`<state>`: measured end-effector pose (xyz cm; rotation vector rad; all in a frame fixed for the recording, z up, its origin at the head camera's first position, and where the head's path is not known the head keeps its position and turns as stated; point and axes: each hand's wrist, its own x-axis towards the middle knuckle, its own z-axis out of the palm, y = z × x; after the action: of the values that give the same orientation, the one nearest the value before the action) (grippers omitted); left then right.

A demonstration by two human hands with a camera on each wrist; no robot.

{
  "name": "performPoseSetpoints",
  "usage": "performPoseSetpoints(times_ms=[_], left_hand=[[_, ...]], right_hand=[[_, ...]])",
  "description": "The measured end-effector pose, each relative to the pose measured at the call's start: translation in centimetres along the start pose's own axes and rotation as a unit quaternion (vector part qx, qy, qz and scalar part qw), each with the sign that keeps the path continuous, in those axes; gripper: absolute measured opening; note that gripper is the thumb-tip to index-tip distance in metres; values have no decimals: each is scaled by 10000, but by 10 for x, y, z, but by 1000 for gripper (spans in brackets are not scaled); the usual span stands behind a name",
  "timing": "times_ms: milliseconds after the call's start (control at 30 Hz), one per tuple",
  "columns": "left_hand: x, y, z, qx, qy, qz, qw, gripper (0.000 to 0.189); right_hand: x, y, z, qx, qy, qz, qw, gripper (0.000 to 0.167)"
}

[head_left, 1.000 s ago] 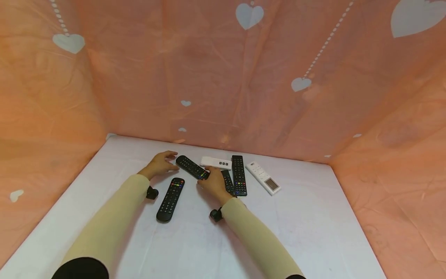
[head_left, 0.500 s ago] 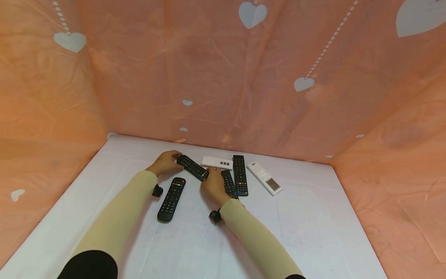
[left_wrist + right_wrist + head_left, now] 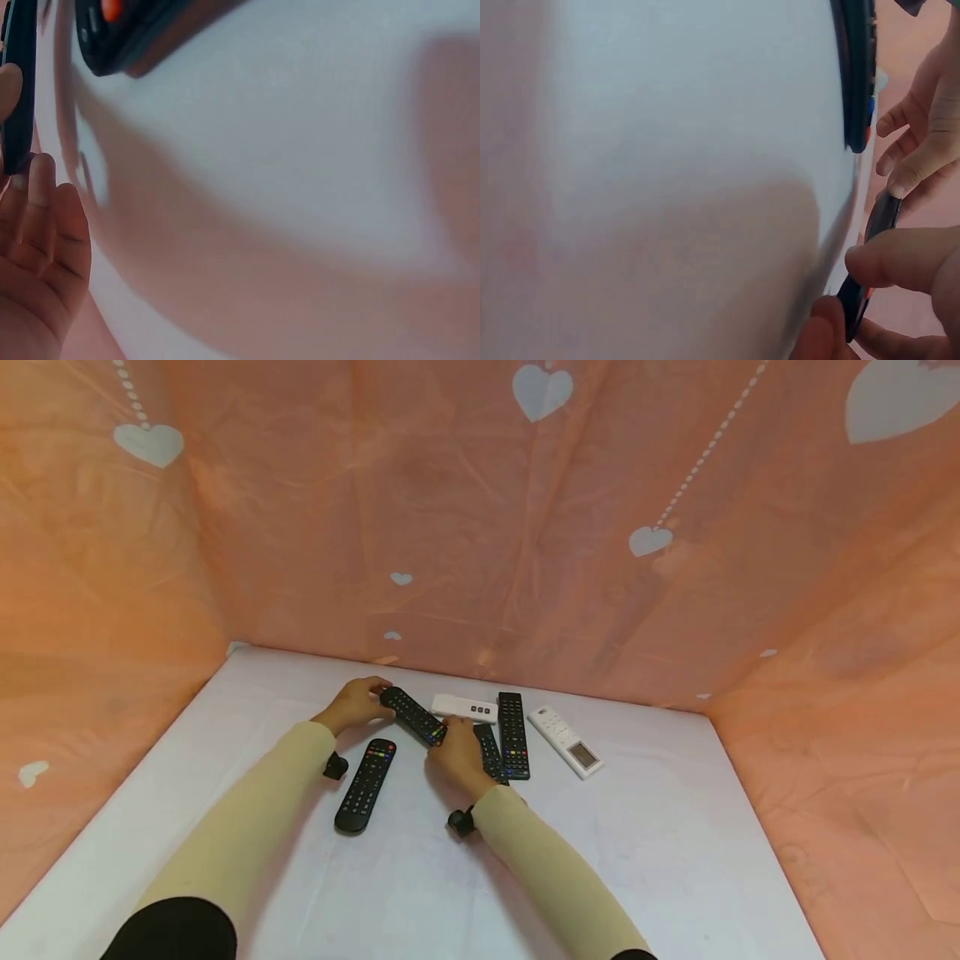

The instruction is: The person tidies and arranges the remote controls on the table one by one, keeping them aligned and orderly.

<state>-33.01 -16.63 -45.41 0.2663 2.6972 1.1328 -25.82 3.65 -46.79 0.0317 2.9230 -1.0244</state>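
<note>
A black remote control (image 3: pixel 411 714) with coloured buttons is held at an angle between both hands. My left hand (image 3: pixel 358 703) has its upper left end, thumb on one side and fingertips at the end in the left wrist view. At the lower right end, my right hand (image 3: pixel 459 758) pinches the same remote, with the thumb (image 3: pixel 889 259) on its face and fingers underneath in the right wrist view. A second black remote (image 3: pixel 365 787) lies nearer, below the left hand. Beside the right hand lies another black remote (image 3: pixel 489 752), partly hidden by that hand.
Behind the right hand lies a white remote (image 3: pixel 446 705). To its right are a long black remote (image 3: pixel 513 735) and a white remote with a small screen (image 3: pixel 565 742). Orange cloth walls (image 3: pixel 450 527) with white hearts enclose the white tabletop (image 3: pixel 637 860).
My left hand has moved right and taken hold of the remote's upper left end. The right hand keeps its hold on the other end, and the remote's left end has risen slightly.
</note>
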Motion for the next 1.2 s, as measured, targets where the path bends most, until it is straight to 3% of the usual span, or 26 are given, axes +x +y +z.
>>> performPoseSetpoints(times_ms=[467, 733, 1033, 1200], left_hand=[[-7, 10, -7, -29, -10, 38, 10000, 61], [-21, 5, -4, 83, 41, 143, 9999, 61], [-33, -7, 2, -374, 184, 344, 9985, 61], [-40, -6, 2, -182, 219, 575, 9979, 61]], right_hand=[[-3, 0, -12, 282, 37, -350, 9990, 54], [-10, 5, -14, 419, -5, -564, 9975, 55], [-12, 20, -21, 638, -102, -868, 9941, 58], [-10, 25, -29, 780, -260, -955, 9920, 55]])
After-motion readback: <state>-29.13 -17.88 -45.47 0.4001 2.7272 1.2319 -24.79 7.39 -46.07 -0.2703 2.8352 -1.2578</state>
